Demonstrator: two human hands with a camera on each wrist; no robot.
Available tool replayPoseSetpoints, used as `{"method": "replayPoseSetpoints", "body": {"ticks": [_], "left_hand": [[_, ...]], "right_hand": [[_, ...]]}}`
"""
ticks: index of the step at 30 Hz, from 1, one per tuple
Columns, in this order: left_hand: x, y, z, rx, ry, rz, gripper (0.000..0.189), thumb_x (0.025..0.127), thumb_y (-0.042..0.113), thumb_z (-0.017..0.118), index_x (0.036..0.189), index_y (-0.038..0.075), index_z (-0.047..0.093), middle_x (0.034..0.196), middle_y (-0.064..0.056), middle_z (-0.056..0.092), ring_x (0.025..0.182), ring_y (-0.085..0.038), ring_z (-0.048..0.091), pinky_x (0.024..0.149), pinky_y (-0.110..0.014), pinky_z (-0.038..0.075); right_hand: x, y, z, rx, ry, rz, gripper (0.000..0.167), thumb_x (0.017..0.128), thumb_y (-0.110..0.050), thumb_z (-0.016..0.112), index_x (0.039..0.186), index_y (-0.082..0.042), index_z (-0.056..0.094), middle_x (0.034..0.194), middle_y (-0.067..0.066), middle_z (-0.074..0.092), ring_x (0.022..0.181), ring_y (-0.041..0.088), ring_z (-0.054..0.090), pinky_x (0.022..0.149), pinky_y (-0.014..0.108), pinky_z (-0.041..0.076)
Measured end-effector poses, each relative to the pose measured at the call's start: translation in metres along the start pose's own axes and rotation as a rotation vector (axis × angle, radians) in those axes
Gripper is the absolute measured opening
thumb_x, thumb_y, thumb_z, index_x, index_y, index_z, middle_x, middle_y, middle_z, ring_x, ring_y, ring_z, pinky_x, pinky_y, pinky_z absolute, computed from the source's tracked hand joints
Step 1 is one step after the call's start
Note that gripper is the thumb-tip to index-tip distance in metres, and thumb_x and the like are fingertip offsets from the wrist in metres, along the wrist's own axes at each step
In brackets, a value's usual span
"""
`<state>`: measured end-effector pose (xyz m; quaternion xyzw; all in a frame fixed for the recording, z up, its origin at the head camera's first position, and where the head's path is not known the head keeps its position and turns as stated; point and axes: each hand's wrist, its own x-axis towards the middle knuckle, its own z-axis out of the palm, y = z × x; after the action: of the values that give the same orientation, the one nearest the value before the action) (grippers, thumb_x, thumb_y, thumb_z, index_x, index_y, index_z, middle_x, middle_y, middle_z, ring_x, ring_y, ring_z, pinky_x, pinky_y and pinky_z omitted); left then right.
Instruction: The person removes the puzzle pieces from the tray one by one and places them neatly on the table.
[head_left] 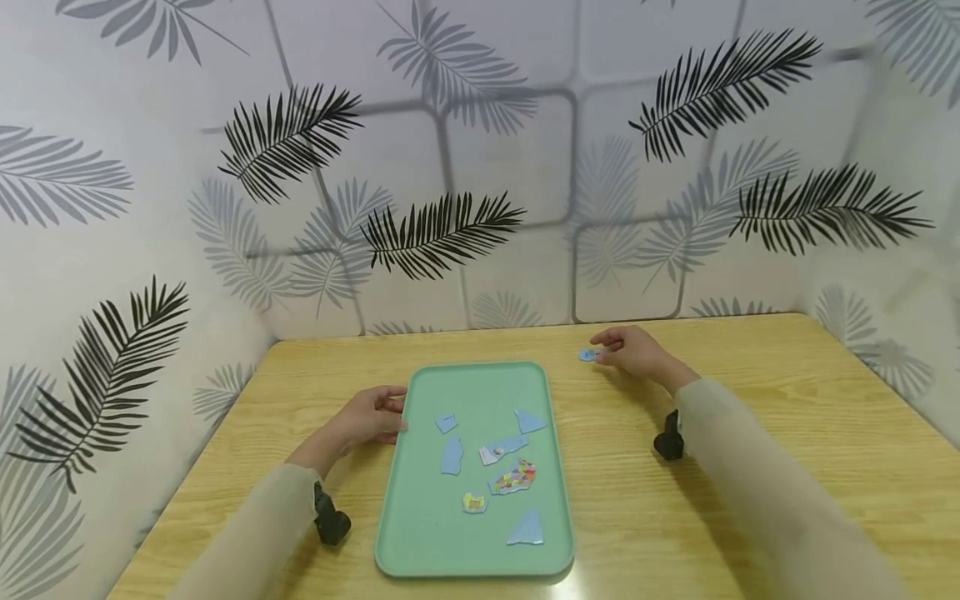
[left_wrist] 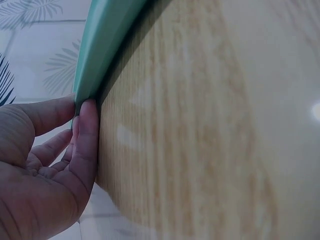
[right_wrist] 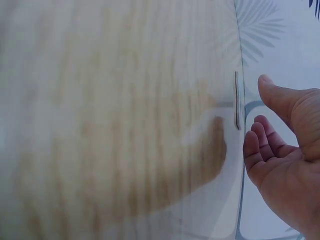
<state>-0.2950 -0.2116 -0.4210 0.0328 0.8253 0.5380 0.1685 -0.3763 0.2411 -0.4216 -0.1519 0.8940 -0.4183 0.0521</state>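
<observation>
A green tray (head_left: 427, 533) lies on the table with several torn-looking, flat puzzle-like pieces on it. My left hand (head_left: 372, 414) is at its left edge. In the left wrist view, the thumb and forefinger of that hand (left_wrist: 55, 165) pinch the tray's rim (left_wrist: 102, 45). My right hand (head_left: 633, 352) hovers beside a small blue piece (head_left: 587, 355) on the table, beyond the tray's far right corner. In the right wrist view, its thumb and loosely bent fingers (right_wrist: 285, 140) stand apart from the thin piece (right_wrist: 237, 100), seen edge-on, with nothing held.
On the tray are blue pieces (head_left: 452, 456), a multicoloured piece (head_left: 517, 477) and a small yellow piece (head_left: 474, 502). The wooden table (head_left: 750, 400) meets a leaf-patterned wall (head_left: 517, 275) at the back. Black camera mounts (head_left: 330, 517) sit on both wrists.
</observation>
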Motion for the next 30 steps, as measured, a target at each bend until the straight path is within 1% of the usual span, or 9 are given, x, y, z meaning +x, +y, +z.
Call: {"method": "replayPoseSetpoints", "body": {"ticks": [5, 10, 13, 17, 21, 27, 30], "left_hand": [[0.0, -0.002, -0.001, -0.011, -0.003, -0.003, 0.062, 0.088, -0.004, 0.066, 0.145, -0.001, 0.04, 0.116, -0.018, 0.053, 0.091, -0.023, 0.059, 0.076, -0.035, 0.057], [0.0, -0.003, -0.002, -0.013, -0.006, -0.004, 0.062, 0.088, -0.004, 0.066, 0.145, -0.001, 0.04, 0.115, -0.017, 0.053, 0.091, -0.023, 0.059, 0.077, -0.035, 0.057], [0.0, -0.004, -0.002, -0.018, -0.008, -0.002, 0.062, 0.088, -0.004, 0.066, 0.145, -0.001, 0.04, 0.115, -0.017, 0.053, 0.091, -0.023, 0.059, 0.077, -0.036, 0.057], [0.0, -0.004, -0.002, -0.027, -0.007, -0.004, 0.062, 0.088, -0.004, 0.066, 0.145, 0.0, 0.041, 0.115, -0.017, 0.054, 0.091, -0.023, 0.06, 0.077, -0.036, 0.057], [0.0, -0.003, -0.002, -0.022, -0.014, 0.003, 0.062, 0.089, -0.003, 0.066, 0.145, 0.0, 0.04, 0.116, -0.017, 0.053, 0.092, -0.023, 0.06, 0.077, -0.036, 0.057], [-0.001, 0.0, -0.003, -0.013, -0.033, 0.025, 0.063, 0.09, -0.002, 0.065, 0.146, -0.002, 0.038, 0.118, -0.019, 0.053, 0.092, -0.023, 0.06, 0.077, -0.037, 0.057], [-0.002, 0.0, -0.003, -0.014, -0.033, 0.026, 0.062, 0.09, -0.002, 0.065, 0.146, -0.002, 0.038, 0.118, -0.019, 0.053, 0.092, -0.023, 0.06, 0.077, -0.037, 0.057]], "right_hand": [[-0.005, -0.007, 0.008, 0.029, -0.014, 0.011, 0.037, 0.095, -0.01, 0.064, 0.128, 0.004, 0.058, 0.129, 0.026, 0.051, 0.114, 0.038, 0.05, 0.096, 0.047, 0.045], [-0.013, -0.015, 0.018, 0.049, -0.005, -0.002, 0.037, 0.094, -0.01, 0.065, 0.128, 0.004, 0.059, 0.124, 0.022, 0.057, 0.112, 0.034, 0.051, 0.09, 0.04, 0.048], [-0.018, -0.021, 0.025, 0.086, 0.003, -0.002, 0.038, 0.094, -0.009, 0.065, 0.128, 0.005, 0.058, 0.123, 0.021, 0.058, 0.11, 0.033, 0.052, 0.086, 0.036, 0.049], [-0.025, -0.029, 0.035, 0.132, -0.012, 0.003, 0.039, 0.093, -0.009, 0.066, 0.128, 0.004, 0.058, 0.12, 0.021, 0.058, 0.107, 0.03, 0.052, 0.082, 0.031, 0.049], [-0.033, -0.035, 0.042, 0.153, -0.024, -0.028, 0.038, 0.092, -0.009, 0.068, 0.127, 0.005, 0.059, 0.119, 0.022, 0.058, 0.105, 0.03, 0.053, 0.08, 0.028, 0.049], [-0.043, -0.043, 0.051, 0.193, -0.053, -0.111, 0.038, 0.092, -0.009, 0.068, 0.124, 0.007, 0.059, 0.12, 0.023, 0.057, 0.101, 0.028, 0.053, 0.075, 0.027, 0.051], [-0.047, -0.047, 0.056, 0.209, -0.073, -0.126, 0.038, 0.091, -0.008, 0.068, 0.125, 0.007, 0.059, 0.12, 0.022, 0.058, 0.1, 0.027, 0.053, 0.074, 0.026, 0.051]]}}
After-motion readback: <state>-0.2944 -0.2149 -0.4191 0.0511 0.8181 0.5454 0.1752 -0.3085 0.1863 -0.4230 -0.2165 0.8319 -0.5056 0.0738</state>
